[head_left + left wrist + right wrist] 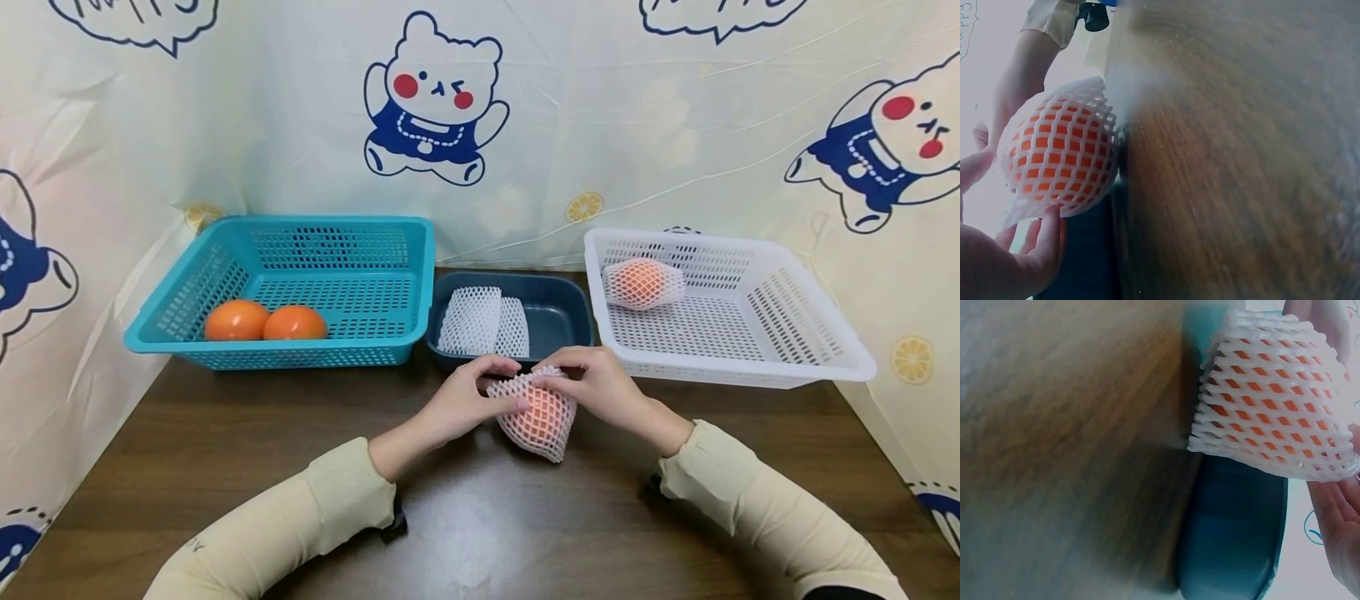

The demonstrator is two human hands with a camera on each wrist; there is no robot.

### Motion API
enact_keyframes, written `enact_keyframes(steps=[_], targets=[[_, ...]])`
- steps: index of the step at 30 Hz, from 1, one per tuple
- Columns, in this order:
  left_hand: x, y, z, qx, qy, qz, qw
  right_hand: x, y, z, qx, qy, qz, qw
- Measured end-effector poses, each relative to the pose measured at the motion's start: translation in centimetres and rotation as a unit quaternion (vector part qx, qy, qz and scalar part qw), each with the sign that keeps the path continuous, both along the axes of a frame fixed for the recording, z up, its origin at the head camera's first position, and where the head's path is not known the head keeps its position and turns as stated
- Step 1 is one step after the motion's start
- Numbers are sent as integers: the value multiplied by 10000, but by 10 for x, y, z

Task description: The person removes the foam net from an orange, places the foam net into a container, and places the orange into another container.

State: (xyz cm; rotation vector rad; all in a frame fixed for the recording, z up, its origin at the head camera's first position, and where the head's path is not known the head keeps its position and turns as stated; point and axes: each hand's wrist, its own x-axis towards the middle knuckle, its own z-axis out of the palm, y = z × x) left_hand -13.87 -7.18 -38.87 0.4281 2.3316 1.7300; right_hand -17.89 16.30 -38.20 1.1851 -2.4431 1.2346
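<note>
Between both hands, just in front of the dark blue tray, is an orange (542, 414) inside a white foam net sleeve (517, 427). My left hand (461, 402) pinches the sleeve's edge on the left, thumb against the mesh. On the right, my right hand (603, 387) grips the upper edge with thumb and fingers. The left wrist view has the orange (1057, 153) covered all round by mesh, the sleeve bunched at the fingertips. From the right wrist, the sleeve's loose end (1210, 428) hangs open past the fruit.
A teal basket (277, 357) at the left holds two bare oranges (236, 321). In the middle, the dark blue tray (558, 321) contains flat white foam nets (472, 321). The white basket (750, 367) at the right has one netted orange (643, 283). A printed curtain (540, 167) hangs behind.
</note>
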Motion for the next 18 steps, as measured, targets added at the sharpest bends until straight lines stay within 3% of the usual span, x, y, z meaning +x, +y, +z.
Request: enact_keyframes(steps=[4,10,14,18], targets=[[-1,1,0,-89,89,25,9999,0,1,-1,-48,-338,-152,9993],[-2,2,0,-135,274,143,9994,-1,5,2,430,-998,154,9940],[-2,4,1,-193,375,222,9989,-2,8,3,884,-1151,274,9890],[-2,5,0,-196,402,274,9986,-1,9,5,784,-1349,309,9873]])
